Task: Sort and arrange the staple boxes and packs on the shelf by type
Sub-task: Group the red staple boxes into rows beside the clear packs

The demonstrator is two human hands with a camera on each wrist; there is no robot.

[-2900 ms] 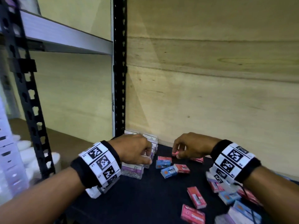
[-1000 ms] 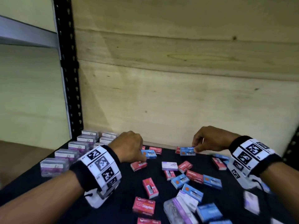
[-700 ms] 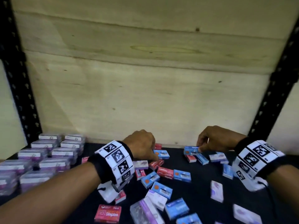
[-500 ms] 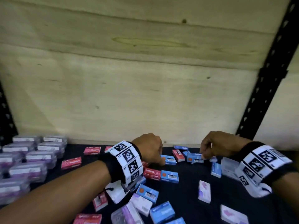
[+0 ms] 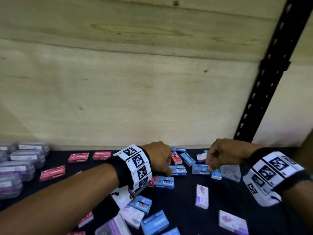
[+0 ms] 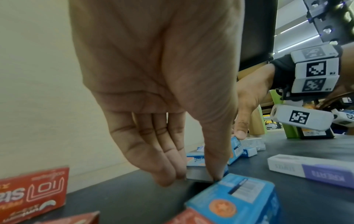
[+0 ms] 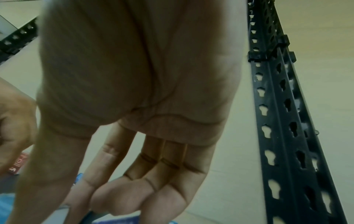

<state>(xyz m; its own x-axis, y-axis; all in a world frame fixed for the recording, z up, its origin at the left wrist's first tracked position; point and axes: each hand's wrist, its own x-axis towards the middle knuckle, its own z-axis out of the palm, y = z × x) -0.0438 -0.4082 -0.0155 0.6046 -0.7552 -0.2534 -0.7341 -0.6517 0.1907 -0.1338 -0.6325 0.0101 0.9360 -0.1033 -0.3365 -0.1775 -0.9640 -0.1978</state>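
Small blue, red and white-purple staple boxes lie scattered on the black shelf (image 5: 183, 209). My left hand (image 5: 169, 172) is at the back middle. Its thumb and fingertips pinch a blue box (image 5: 178, 170) that lies flat on the shelf, and the left wrist view shows this blue box (image 6: 195, 161) between the thumb and fingers of the left hand (image 6: 191, 178). My right hand (image 5: 209, 167) pinches another blue box (image 5: 200, 169), which is tilted up on one edge (image 6: 236, 149). In the right wrist view the right hand (image 7: 114, 204) has its fingers pointing down, and the box is mostly hidden.
Clear packs with purple labels (image 5: 17, 167) stand grouped at the far left. Red boxes (image 5: 78, 157) lie between them and my left arm. White-purple boxes (image 5: 201, 195) and more blue boxes (image 5: 155, 221) lie near the front. A black slotted upright (image 5: 271, 73) rises at the right against the plywood back wall (image 5: 135, 82).
The view has swung right, away from the purple packs. Both hands have moved right along the back of the shelf, each staying on a blue box.
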